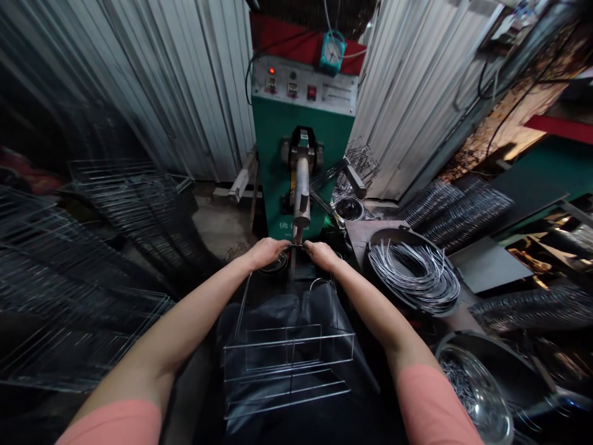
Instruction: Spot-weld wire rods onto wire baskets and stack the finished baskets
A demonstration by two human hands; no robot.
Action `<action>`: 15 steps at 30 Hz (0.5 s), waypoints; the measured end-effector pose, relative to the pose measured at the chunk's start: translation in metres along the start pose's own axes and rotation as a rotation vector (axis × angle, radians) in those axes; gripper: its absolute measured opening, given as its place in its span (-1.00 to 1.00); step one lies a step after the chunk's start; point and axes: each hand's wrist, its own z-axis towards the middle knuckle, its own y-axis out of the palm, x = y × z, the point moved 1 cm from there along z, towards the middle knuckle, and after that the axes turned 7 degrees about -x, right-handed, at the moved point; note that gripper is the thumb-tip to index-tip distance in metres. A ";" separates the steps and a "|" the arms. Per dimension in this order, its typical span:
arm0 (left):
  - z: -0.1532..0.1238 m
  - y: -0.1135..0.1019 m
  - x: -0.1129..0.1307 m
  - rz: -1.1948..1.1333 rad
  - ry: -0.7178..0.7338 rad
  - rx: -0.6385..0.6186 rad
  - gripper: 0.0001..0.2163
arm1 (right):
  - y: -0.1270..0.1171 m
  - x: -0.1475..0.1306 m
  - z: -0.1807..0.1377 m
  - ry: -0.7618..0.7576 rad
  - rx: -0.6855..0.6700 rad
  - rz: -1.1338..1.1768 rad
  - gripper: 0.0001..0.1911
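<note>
A wire rack (290, 341) of thin metal rods hangs over my dark apron (273, 309), its far end raised to the green spot welding machine (273, 148). My left hand (269, 252) is closed on the left of that far end. On the other side, my right hand (320, 254) pinches it too, fingers bent. Between both hands, the rack's end lies at the tip of the machine's metal electrode arm (302, 185). Whether the tip presses on the wire, I cannot tell.
To the right, a round black tray (373, 262) holds bent wire rods (421, 278). Below it stands a metal bowl (500, 411) with small metal pieces. Stacked wire racks (134, 216) fill the left side. A teal clock (332, 52) sits above the control panel (336, 93).
</note>
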 end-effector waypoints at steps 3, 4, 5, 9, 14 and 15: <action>0.000 0.000 0.002 -0.018 0.004 0.006 -0.70 | 0.003 0.004 0.002 -0.015 0.018 0.003 -0.71; 0.000 0.000 0.002 -0.031 0.005 0.009 -0.70 | 0.005 0.005 0.002 -0.018 0.025 0.004 -0.71; 0.000 0.000 0.003 -0.047 0.005 0.010 -0.70 | 0.006 0.006 0.003 -0.017 0.030 0.005 -0.71; -0.001 -0.002 0.005 -0.137 0.027 0.004 -0.72 | 0.010 0.008 0.005 -0.003 0.036 0.002 -0.71; 0.003 -0.007 0.004 -0.248 0.045 -0.024 -0.75 | 0.006 0.008 0.006 -0.030 0.032 0.042 -0.73; 0.004 -0.008 0.004 -0.260 0.041 -0.030 -0.76 | 0.005 0.008 0.006 -0.042 0.033 0.054 -0.73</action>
